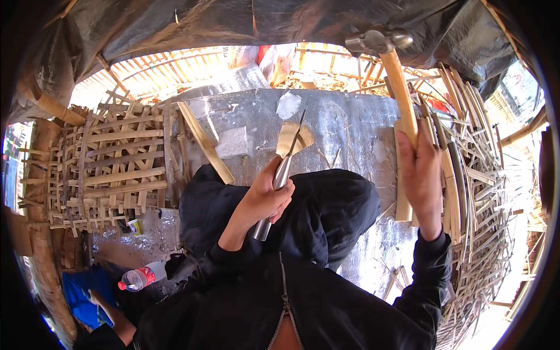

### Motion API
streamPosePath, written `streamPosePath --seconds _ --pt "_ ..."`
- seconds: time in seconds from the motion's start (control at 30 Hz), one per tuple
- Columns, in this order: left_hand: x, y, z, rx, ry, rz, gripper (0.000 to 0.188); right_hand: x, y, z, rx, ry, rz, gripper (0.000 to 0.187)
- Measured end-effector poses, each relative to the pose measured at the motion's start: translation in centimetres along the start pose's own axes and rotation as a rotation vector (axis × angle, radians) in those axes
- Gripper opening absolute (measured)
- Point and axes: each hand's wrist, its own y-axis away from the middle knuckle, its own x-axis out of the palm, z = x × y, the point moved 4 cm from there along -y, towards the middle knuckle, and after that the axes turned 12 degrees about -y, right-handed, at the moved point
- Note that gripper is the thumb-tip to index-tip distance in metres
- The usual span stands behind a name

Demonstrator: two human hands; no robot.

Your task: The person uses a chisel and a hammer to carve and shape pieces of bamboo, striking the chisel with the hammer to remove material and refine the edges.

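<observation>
My left hand [269, 195] is closed around the silver metal handle of a tool with a thin, dark, pointed blade [297, 135], tip pointing away from me. Just beyond my fingers shows a pale, fan-shaped flat piece [287, 139], like wood or bamboo; whether my hand touches it I cannot tell. On the right, my right hand [421, 169] grips the wooden handle of a ball-peen hammer [401, 87] raised with its steel head at the far end. Both hands are apart, over my dark-trousered crossed legs.
Woven bamboo panels [125, 154] stand at left; split bamboo strips [466, 192] are stacked at right. A bamboo slat [204, 143] lies by my left knee on the grey sheet [356, 125]. At lower left are a plastic bottle [143, 277] and another person's arm [114, 318].
</observation>
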Motion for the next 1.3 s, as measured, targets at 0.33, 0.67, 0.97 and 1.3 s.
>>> streamPosePath --seconds 0.33,0.67,0.97,1.3 --pt "0.3 0.3 0.0 -0.012 -0.015 0.028 0.029 -0.6 0.3 2.9 -0.041 -0.049 -0.032 0.022" --pt "0.2 0.1 0.2 -0.019 -0.033 0.028 0.017 1.8 1.5 -0.3 -0.031 0.073 0.145 0.022" --pt "0.2 -0.6 0.9 -0.062 -0.046 0.074 0.045 4.7 3.4 -4.2 -0.089 0.106 0.222 0.020" --pt "0.0 -1.4 0.6 -0.058 -0.047 0.044 0.040 3.0 2.3 -2.5 0.026 -0.023 0.187 0.022"
